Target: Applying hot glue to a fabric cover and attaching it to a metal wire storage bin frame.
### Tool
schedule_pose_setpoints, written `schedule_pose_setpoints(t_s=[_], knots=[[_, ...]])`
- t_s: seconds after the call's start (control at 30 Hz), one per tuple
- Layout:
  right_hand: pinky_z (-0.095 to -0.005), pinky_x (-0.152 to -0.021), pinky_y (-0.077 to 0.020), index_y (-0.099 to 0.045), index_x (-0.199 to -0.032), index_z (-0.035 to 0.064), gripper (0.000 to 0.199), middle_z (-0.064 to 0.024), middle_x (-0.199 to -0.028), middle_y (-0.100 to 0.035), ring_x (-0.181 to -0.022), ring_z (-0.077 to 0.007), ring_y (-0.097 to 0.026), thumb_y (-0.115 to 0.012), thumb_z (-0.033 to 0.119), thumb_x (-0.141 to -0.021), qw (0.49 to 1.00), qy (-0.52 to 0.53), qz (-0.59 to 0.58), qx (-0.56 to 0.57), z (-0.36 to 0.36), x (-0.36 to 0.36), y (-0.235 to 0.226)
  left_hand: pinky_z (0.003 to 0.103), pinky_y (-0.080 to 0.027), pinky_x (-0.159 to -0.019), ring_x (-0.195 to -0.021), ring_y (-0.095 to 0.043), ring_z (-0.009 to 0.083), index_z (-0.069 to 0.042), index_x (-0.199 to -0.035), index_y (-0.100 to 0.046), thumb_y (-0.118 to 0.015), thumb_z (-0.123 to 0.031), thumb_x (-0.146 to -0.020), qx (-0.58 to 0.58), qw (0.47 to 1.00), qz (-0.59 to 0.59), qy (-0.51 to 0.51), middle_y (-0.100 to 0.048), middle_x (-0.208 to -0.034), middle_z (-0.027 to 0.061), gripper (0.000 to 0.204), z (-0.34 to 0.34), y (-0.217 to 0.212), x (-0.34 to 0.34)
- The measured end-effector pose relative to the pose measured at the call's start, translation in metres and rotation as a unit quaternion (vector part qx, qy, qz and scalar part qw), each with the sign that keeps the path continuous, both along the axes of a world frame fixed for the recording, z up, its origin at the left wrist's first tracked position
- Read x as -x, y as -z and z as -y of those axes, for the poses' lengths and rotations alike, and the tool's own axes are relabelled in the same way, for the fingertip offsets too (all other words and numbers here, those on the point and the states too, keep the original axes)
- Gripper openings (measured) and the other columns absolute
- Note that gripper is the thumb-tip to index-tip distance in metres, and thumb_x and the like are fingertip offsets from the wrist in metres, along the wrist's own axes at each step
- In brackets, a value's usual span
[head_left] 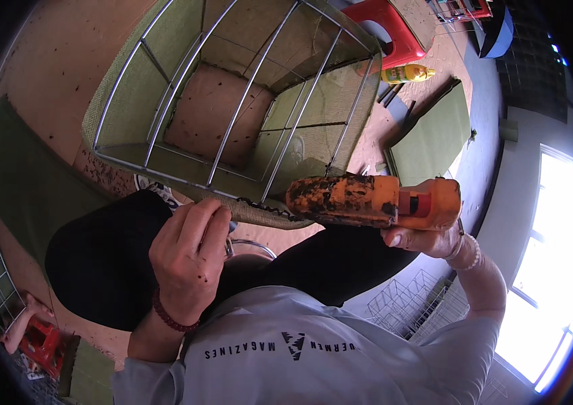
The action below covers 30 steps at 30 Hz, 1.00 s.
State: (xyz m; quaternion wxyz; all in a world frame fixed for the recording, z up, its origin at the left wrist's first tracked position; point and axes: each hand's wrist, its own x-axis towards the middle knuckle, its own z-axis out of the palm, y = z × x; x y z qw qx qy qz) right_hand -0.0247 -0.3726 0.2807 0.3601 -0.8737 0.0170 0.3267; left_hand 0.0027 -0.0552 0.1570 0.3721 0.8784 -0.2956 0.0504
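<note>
Left hand (190,251) – fingers curled at the wire basket's (283,135) near rim, apparently pinching its cloth steady; thumb hidden. Right hand (431,241) wrapped round orange tool (347,200) – blackened end by rim's right corner. Basket tilted, near knees (107,260).

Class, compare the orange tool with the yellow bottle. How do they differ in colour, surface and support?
Colour: the tool is orange, while the bottle is mainly yellow.
Surface: the tool is heavily smeared with dark marks; the bottle carries a printed label.
Support: the tool is held in the right hand; the bottle lies unheld beside the red stool.
Shared: both run roughly left to right in the view.
</note>
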Motion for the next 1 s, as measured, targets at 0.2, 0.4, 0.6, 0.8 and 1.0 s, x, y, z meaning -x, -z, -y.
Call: schedule_pose_setpoints(t_s=[0.2,0.4,0.6,0.8,1.0], knots=[[-0.0334,-0.077,-0.0521,-0.072,-0.109,0.0036,0.047,-0.0084,-0.092,-0.072,-0.083,-0.0207,-0.067,-0.089,0.036,-0.078,0.998,0.052,0.011,-0.041,-0.005,0.006,0.01,0.035,-0.056,-0.066,-0.084,-0.067,0.0274,0.005,-0.094,-0.069,-0.071,0.004,-0.065,-0.004,1.0,-0.006,0.004,-0.064,-0.098,0.0111,0.029,-0.001,0.001,0.001],[-0.033,-0.078,-0.0528,-0.072,-0.109,0.0031,0.046,-0.0077,-0.092,-0.072,-0.085,-0.0195,-0.068,-0.089,0.032,-0.078,0.999,0.005,0.049,-0.021,-0.005,0.003,0.006,0.035,-0.056,-0.066,-0.084,-0.067,0.0271,0.005,-0.093,-0.069,-0.071,0.004,-0.065,-0.002,1.0,-0.001,-0.002,-0.064,-0.097,0.011,0.028,-0.001,0.001,0.001],[-0.0322,-0.081,-0.0532,-0.071,-0.11,0.003,0.048,-0.0077,-0.091,-0.072,-0.086,-0.0183,-0.068,-0.09,0.032,-0.077,0.997,0.071,-0.029,-0.028,-0.001,0.005,0.008,0.034,-0.056,-0.065,-0.083,-0.067,0.0267,0.005,-0.093,-0.069,-0.071,0.005,-0.066,0.001,1.0,-0.005,0.0,-0.064,-0.097,0.0112,0.027,-0.001,0.001,0.001],[-0.0298,-0.073,-0.0529,-0.069,-0.103,0.0028,0.038,-0.0029,-0.085,-0.068,-0.08,-0.0139,-0.066,-0.086,0.028,-0.081,0.989,0.137,-0.026,0.042,0.027,0.011,0.011,0.035,-0.056,-0.066,-0.082,-0.066,0.0266,0.006,-0.094,-0.068,-0.071,0.006,-0.067,0.003,1.0,-0.009,0.002,-0.064,-0.097,0.0112,0.027,-0.001,-0.001,0.001],[-0.0277,-0.062,-0.051,-0.064,-0.107,0.0011,0.024,-0.0038,-0.084,-0.066,-0.072,-0.0116,-0.062,-0.074,0.015,-0.091,0.94,0.337,0.025,-0.033,0.046,0.009,0.011,0.036,-0.056,-0.067,-0.084,-0.066,0.0269,0.006,-0.094,-0.068,-0.071,0.006,-0.068,0.004,1.0,-0.015,0.002,-0.064,-0.098,0.0112,0.026,-0.001,-0.001,0.001]])
